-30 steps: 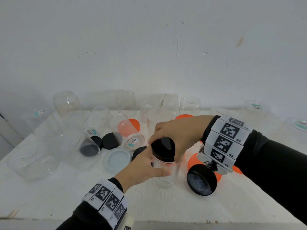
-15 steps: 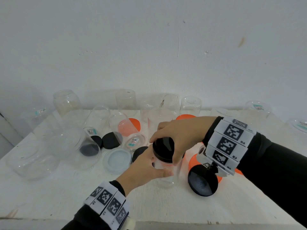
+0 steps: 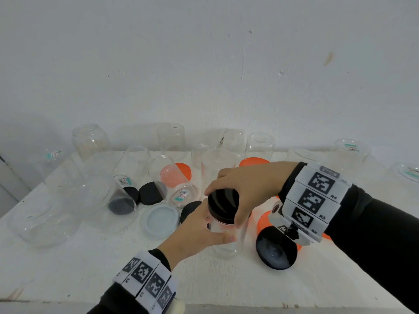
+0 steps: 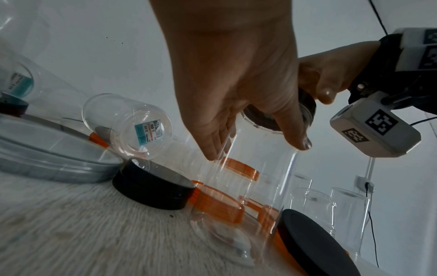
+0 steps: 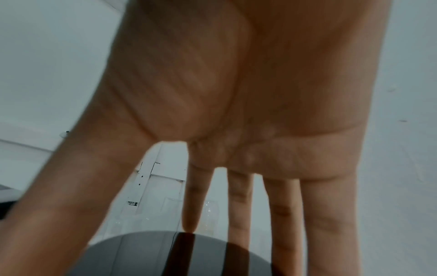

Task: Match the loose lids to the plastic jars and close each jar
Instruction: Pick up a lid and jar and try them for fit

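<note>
A clear plastic jar (image 3: 224,243) stands upright near the table's front, with a black lid (image 3: 221,205) sitting on its mouth. My left hand (image 3: 204,232) grips the jar's side, thumb across the front. My right hand (image 3: 238,200) reaches over from the right, its fingers and thumb curled round the lid's rim. In the left wrist view the left hand (image 4: 236,93) wraps the jar (image 4: 260,177) below the lid (image 4: 272,117). The right wrist view shows the right hand (image 5: 236,102) above the lid (image 5: 177,257).
Loose lids lie around the jar: a large black one (image 3: 275,250) at the right, small black ones (image 3: 150,193), orange ones (image 3: 264,220) and a clear one (image 3: 159,219). Several empty clear jars (image 3: 90,141) stand or lie along the back wall and at the left.
My right hand has turned a little on the black lid and its wrist has shifted slightly right. The jar and my left hand stay where they were.
</note>
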### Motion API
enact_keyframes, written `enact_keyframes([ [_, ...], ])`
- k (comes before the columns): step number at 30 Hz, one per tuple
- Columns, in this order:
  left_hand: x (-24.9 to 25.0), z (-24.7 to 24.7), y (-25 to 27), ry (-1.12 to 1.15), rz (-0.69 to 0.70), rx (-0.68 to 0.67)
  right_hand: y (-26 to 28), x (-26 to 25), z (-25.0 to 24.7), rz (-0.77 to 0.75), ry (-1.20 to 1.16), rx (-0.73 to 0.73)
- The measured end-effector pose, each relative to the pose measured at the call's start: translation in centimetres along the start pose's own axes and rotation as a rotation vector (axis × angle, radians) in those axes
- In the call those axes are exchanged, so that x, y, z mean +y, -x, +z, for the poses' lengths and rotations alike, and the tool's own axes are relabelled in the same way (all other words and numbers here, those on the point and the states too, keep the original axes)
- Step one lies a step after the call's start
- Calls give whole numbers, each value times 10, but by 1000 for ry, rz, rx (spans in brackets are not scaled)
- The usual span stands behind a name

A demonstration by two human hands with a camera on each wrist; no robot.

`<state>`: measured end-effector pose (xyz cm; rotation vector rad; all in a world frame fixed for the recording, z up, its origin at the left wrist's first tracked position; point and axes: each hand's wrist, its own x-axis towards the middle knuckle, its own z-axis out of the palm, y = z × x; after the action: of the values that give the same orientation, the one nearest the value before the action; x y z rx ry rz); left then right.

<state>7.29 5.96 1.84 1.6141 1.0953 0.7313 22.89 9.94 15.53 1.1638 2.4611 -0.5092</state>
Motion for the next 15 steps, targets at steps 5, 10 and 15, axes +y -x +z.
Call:
enact_keyframes([
  [5,-1,0,0,-7,3,7,-6,-1,8,95,45,82],
  [10,-1,0,0,-4,13,16,-5,1,11,132,-2,82],
  [15,-1,1,0,-17,0,19,0,0,7,8,-49,24],
])
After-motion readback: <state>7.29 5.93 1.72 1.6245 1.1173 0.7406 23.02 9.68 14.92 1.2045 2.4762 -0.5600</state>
